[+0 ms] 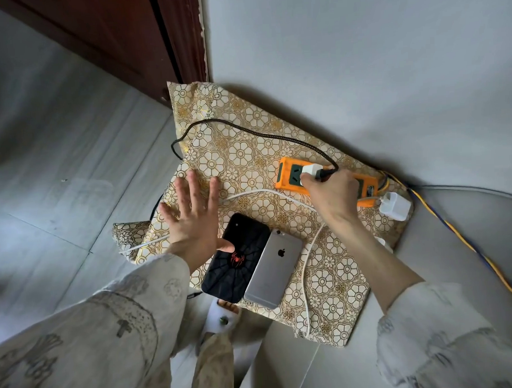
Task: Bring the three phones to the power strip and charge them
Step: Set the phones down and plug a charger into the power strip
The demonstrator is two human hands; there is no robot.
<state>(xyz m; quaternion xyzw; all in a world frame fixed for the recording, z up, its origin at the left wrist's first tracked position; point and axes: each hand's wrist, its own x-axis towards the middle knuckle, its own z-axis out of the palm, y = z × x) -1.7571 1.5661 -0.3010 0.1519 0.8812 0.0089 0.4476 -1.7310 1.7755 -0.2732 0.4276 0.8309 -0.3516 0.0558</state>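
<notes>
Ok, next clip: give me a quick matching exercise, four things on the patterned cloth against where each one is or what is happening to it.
Things:
1. black phone with a red spider
2. silver phone
3. white charger plug
4. second white charger

States:
A. gripped by the right hand at the orange power strip
B. lying loose beside the strip's far end
C. partly under the spread left hand
D. face down, alongside the black phone

Pairs: 1-C, 2-D, 3-A, 4-B
</notes>
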